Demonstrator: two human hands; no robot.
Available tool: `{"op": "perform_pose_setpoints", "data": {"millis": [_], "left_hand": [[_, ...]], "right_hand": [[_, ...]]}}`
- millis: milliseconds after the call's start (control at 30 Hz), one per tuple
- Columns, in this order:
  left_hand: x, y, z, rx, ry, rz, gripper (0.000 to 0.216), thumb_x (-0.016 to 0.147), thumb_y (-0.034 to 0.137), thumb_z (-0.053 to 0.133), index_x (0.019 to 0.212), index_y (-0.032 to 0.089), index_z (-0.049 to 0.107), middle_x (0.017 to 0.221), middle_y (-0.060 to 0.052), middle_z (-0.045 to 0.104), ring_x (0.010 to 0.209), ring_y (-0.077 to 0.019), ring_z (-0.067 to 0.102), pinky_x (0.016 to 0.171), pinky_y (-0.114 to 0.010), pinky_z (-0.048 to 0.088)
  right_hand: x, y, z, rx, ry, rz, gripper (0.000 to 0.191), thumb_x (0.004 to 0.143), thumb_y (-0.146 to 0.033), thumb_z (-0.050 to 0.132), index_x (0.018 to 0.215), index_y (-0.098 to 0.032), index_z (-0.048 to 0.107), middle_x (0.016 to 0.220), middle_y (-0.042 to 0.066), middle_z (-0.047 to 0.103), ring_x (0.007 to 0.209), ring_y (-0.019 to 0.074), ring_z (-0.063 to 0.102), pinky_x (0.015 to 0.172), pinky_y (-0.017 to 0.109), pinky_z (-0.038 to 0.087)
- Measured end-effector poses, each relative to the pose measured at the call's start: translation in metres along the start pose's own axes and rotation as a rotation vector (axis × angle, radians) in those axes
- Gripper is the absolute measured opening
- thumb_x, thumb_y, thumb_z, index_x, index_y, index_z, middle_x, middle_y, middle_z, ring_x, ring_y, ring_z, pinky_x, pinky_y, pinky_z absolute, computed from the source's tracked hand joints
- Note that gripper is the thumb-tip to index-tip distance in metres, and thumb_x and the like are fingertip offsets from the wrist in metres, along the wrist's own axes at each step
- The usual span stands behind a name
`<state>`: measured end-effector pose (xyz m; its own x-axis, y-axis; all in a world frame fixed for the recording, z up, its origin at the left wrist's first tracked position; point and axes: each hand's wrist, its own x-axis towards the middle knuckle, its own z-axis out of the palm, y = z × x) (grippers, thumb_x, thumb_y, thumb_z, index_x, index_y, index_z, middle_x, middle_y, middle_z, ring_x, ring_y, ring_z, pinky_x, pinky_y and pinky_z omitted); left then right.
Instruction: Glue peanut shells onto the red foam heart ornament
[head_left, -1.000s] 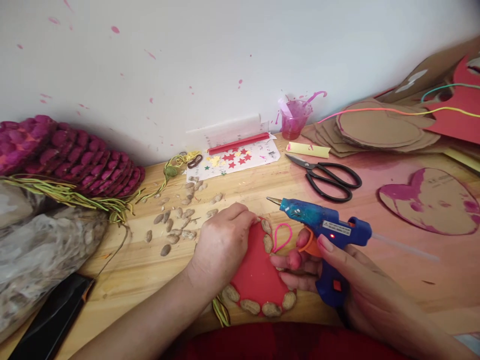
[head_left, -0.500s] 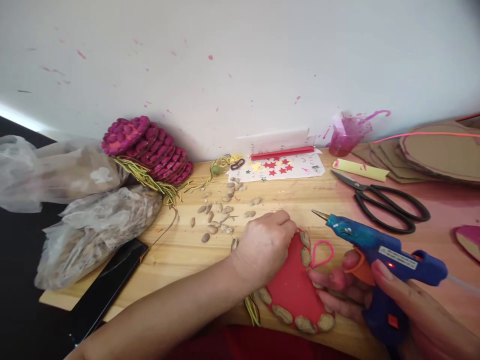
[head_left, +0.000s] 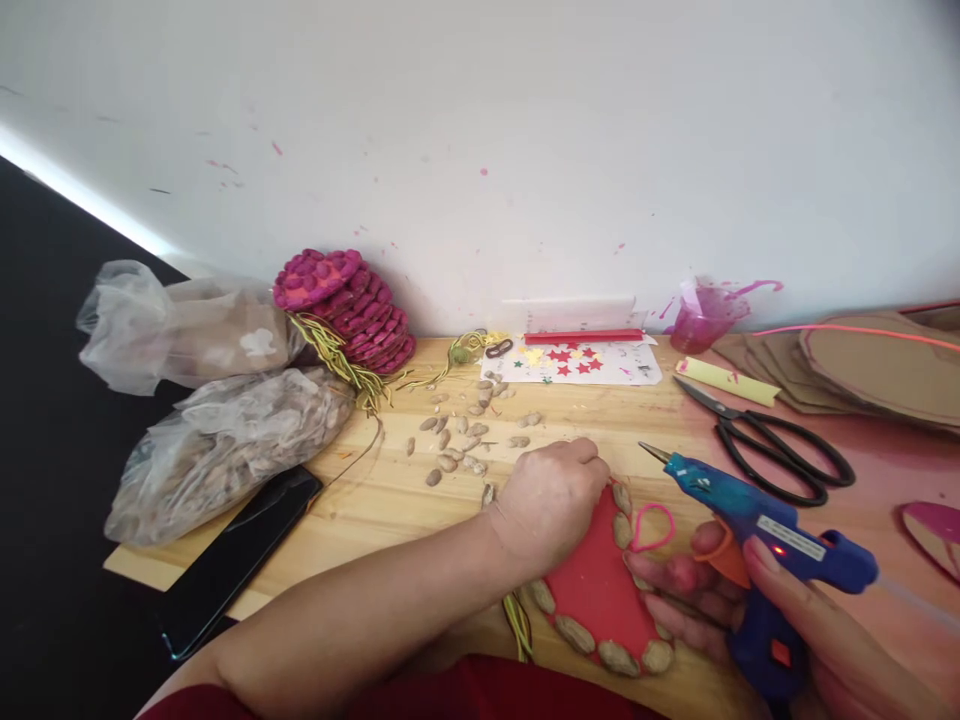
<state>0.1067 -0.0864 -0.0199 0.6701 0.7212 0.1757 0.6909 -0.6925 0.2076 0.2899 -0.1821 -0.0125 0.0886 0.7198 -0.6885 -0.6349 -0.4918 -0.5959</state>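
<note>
A red oval board (head_left: 596, 580) lies on the table close to me, with peanuts (head_left: 576, 633) set along its edge. My left hand (head_left: 551, 500) is closed, fingertips pressed at the board's far edge. Whatever they pinch is hidden behind the knuckles. In my right hand (head_left: 720, 590) is a blue hot glue gun (head_left: 765, 535), its red light on and its metal nozzle pointing left, clear of the board. Some fingertips of that hand touch the board's right side. Beside them lies a loop of pink cord (head_left: 654, 527).
Loose peanuts (head_left: 457, 440) lie left of the board. Black-handled scissors (head_left: 780, 440) and cardboard ovals (head_left: 885, 365) are right. Behind are paper stars (head_left: 574, 362) and a pink-stained cup (head_left: 701, 318). Purple peanut-covered pieces (head_left: 352, 310), a plastic bag (head_left: 232, 445) and a phone (head_left: 240, 550) are left.
The head view has turned a little left and up, so things appear further right and mostly lower. Both hands keep nearly the same position at the board.
</note>
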Motion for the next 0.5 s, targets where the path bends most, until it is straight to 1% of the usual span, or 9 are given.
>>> {"op": "perform_pose_setpoints", "data": {"millis": [100, 167, 233, 267, 300, 333, 400, 433, 500], "left_hand": [[-0.001, 0.001, -0.001, 0.033, -0.040, 0.019, 0.014, 0.094, 0.014, 0.052, 0.087, 0.015, 0.064, 0.090, -0.005, 0.064, 0.083, -0.0198, 0.064, 0.074, -0.030, 0.053], [-0.001, -0.002, -0.002, -0.001, -0.026, 0.041, 0.014, 0.095, 0.015, 0.053, 0.096, 0.015, 0.067, 0.096, -0.006, 0.066, 0.087, -0.0199, 0.065, 0.078, -0.029, 0.053], [-0.001, -0.010, -0.009, -0.091, 0.058, 0.023, 0.020, 0.095, 0.018, 0.054, 0.111, 0.016, 0.066, 0.104, -0.006, 0.068, 0.090, -0.0182, 0.066, 0.080, -0.027, 0.052], [0.000, -0.017, -0.015, -0.138, 0.120, -0.014, 0.025, 0.096, 0.021, 0.056, 0.119, 0.017, 0.064, 0.108, -0.006, 0.069, 0.090, -0.0173, 0.067, 0.080, -0.027, 0.052], [0.000, -0.027, -0.024, -0.163, 0.181, -0.077, 0.026, 0.095, 0.027, 0.058, 0.119, 0.018, 0.064, 0.105, -0.005, 0.071, 0.088, -0.0171, 0.067, 0.079, -0.026, 0.051], [0.000, -0.038, -0.034, -0.154, 0.240, -0.159, 0.020, 0.095, 0.031, 0.058, 0.107, 0.018, 0.069, 0.096, -0.005, 0.072, 0.083, -0.0172, 0.067, 0.076, -0.026, 0.050], [0.000, -0.065, -0.055, -0.075, 0.302, -0.307, 0.032, 0.097, 0.040, 0.054, 0.079, 0.017, 0.070, 0.079, -0.005, 0.071, 0.075, -0.0185, 0.065, 0.071, -0.028, 0.047], [-0.001, -0.080, -0.064, -0.030, 0.330, -0.403, 0.039, 0.097, 0.044, 0.052, 0.073, 0.017, 0.069, 0.073, -0.006, 0.070, 0.070, -0.0194, 0.065, 0.069, -0.029, 0.046], [-0.003, -0.109, -0.072, -0.003, 0.338, -0.539, 0.043, 0.097, 0.045, 0.049, 0.073, 0.016, 0.070, 0.070, -0.007, 0.071, 0.070, -0.0215, 0.066, 0.070, -0.031, 0.047]], "right_hand": [[-0.003, -0.003, 0.007, -0.028, 0.004, -0.050, 0.042, 0.049, -0.039, 0.094, 0.082, -0.023, 0.074, 0.072, 0.007, 0.080, 0.075, 0.0364, 0.078, 0.083, 0.059, 0.060], [-0.006, -0.004, 0.009, -0.040, 0.011, -0.076, 0.044, 0.049, -0.044, 0.094, 0.081, -0.022, 0.074, 0.073, 0.010, 0.080, 0.076, 0.0368, 0.078, 0.083, 0.058, 0.061], [-0.008, -0.005, 0.010, -0.043, 0.002, -0.090, 0.044, 0.051, -0.047, 0.093, 0.080, -0.021, 0.074, 0.075, 0.012, 0.081, 0.080, 0.0379, 0.078, 0.084, 0.057, 0.061], [-0.009, -0.004, 0.009, -0.044, -0.006, -0.096, 0.043, 0.053, -0.048, 0.092, 0.080, -0.020, 0.073, 0.075, 0.013, 0.081, 0.082, 0.0386, 0.078, 0.085, 0.057, 0.061], [-0.010, -0.004, 0.008, -0.046, -0.017, -0.108, 0.042, 0.055, -0.048, 0.091, 0.080, -0.019, 0.073, 0.075, 0.013, 0.081, 0.084, 0.0392, 0.077, 0.086, 0.057, 0.060], [-0.010, -0.003, 0.007, -0.050, -0.028, -0.129, 0.041, 0.058, -0.047, 0.091, 0.082, -0.020, 0.072, 0.075, 0.012, 0.081, 0.085, 0.0394, 0.077, 0.086, 0.058, 0.060], [-0.010, -0.002, 0.003, -0.060, -0.049, -0.170, 0.038, 0.062, -0.045, 0.089, 0.086, -0.021, 0.071, 0.075, 0.008, 0.080, 0.087, 0.0391, 0.077, 0.087, 0.059, 0.059], [-0.009, -0.001, 0.001, -0.064, -0.057, -0.182, 0.038, 0.063, -0.044, 0.088, 0.089, -0.022, 0.071, 0.074, 0.007, 0.079, 0.088, 0.0390, 0.077, 0.086, 0.059, 0.059], [-0.007, 0.001, -0.002, -0.078, -0.071, -0.200, 0.038, 0.065, -0.043, 0.087, 0.094, -0.024, 0.072, 0.075, 0.006, 0.079, 0.090, 0.0390, 0.077, 0.087, 0.059, 0.059]]}}
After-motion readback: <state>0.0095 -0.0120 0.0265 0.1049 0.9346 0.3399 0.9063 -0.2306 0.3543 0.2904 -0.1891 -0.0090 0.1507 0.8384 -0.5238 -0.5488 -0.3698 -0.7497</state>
